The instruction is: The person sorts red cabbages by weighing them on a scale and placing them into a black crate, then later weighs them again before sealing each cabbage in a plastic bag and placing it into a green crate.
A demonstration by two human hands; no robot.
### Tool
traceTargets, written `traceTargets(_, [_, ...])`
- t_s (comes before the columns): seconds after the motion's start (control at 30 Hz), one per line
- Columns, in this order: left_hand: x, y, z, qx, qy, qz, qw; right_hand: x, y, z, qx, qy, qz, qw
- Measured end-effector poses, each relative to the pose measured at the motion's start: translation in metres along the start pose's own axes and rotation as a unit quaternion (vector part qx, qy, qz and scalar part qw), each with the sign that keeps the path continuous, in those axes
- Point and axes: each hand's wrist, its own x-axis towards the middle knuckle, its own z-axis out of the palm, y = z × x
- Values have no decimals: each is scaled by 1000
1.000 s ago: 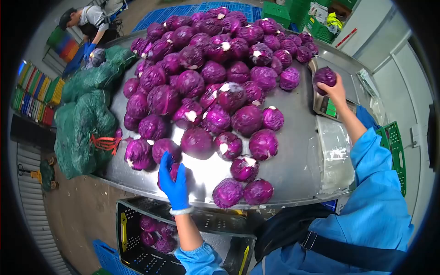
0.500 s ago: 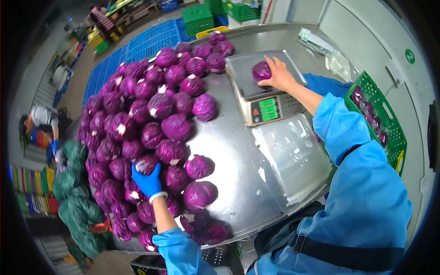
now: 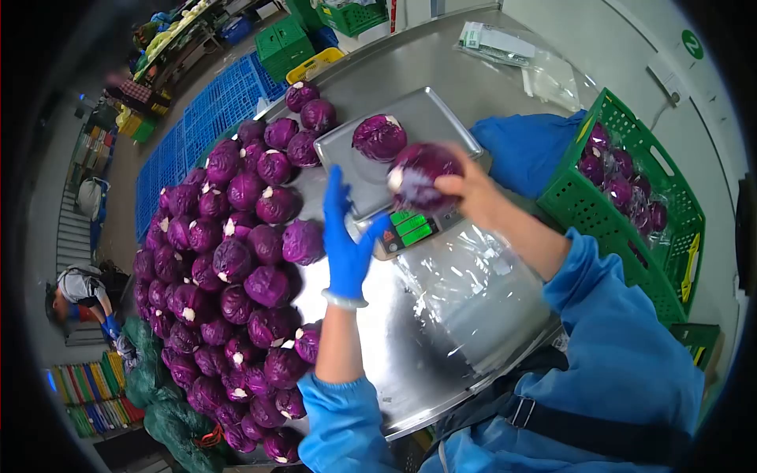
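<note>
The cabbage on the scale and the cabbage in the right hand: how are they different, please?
The scale cabbage rests on the scale; the held cabbage is gripped by the bare right hand.
The scale cabbage looks fairly sharp; the held cabbage looks blurred.
The scale cabbage shows white at its upper right edge; the held cabbage, at its left side.
Both are purple and roundish.

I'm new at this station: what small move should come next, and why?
I'd probably lower the held cabbage beside the resting cabbage: the right hand has it close to the scale plate, where bare metal shows, and the display is lit.
</note>
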Motion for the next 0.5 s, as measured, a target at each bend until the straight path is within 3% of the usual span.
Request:
traceTargets(0.03, [21,-20,3,26,41,-11,999,17,-7,-30,-153,81,-15,985])
traceTargets(0.1, [62,-55,13,209,61,36,975,49,-31,-61,-346,102,-78,929])
traceTargets(0.17, [107,-72,31,326,56,64,942,78,-29,-90,-568,125,-151,799])
traceTargets(0.33, [153,-96,65,443,10,-82,893,101,-18,-89,-728,62,-133,670])
traceTargets(0.43, [166,-110,48,358,-47,-163,918,105,-17,-81,-765,7,-126,632])
traceTargets(0.47, [163,-116,41,329,-12,-155,931,103,-17,-81,-775,-16,-127,619])
traceTargets(0.5, [161,-125,28,239,25,-190,952,101,-22,-80,-738,2,-129,662])
